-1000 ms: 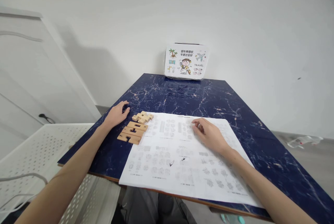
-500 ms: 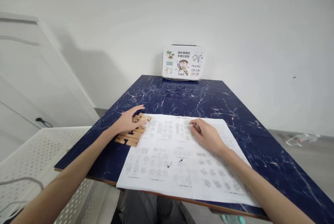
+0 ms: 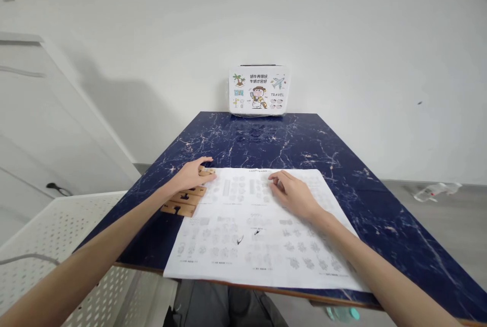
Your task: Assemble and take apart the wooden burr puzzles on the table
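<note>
Several notched wooden puzzle pieces [image 3: 185, 198], some marked with small numbers, lie in a row at the paper's left edge. My left hand [image 3: 190, 173] is over their far end, thumb and forefinger apart with a wooden piece showing in the gap; part of the row is hidden under it. A large white printed sheet [image 3: 236, 266] with faint grey diagrams lies flat on the table. On its upper right part rests my right hand [image 3: 294, 194], fingers loosely bent, thumb apart, nothing visible in them. Two small dark slivers [image 3: 239, 239] show near the sheet's middle.
The dark blue marbled table [image 3: 258, 139] carries a white cartoon-printed case [image 3: 258, 91] against the wall. A white perforated surface [image 3: 91, 210] stands at the left. Clear plastic [image 3: 436, 192] lies on the floor at right, and a bottle [image 3: 342, 313] is below the front edge.
The view has shifted slightly, so everything sits a little further left. My left hand has come down a little over the far wooden pieces; my right hand stays on the sheet.
</note>
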A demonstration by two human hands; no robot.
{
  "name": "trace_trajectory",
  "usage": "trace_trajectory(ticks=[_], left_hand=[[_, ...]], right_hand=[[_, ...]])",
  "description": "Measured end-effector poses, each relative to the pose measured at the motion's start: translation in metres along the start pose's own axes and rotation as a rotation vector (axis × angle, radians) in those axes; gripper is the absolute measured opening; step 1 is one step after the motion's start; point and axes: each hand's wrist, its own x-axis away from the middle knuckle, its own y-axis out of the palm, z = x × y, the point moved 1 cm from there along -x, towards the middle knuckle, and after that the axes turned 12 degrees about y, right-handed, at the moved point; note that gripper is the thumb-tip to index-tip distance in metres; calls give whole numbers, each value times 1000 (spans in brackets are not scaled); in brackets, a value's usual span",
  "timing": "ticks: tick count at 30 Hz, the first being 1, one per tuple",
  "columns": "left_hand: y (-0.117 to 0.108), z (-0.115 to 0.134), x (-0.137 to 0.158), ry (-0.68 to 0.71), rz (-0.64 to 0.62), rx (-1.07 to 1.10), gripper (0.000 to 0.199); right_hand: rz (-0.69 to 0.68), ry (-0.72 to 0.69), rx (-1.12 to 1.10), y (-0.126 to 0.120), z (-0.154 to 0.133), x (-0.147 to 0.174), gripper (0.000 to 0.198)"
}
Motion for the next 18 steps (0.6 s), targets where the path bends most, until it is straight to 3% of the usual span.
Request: trace_trajectory(ticks=[8, 18], left_hand=[[5, 17, -11, 18, 11, -29, 57], [35, 53, -24, 36, -62, -82, 59]], right_hand=[[5, -3, 12, 0, 1, -3, 15], [11, 6, 32, -1, -1, -4, 16]])
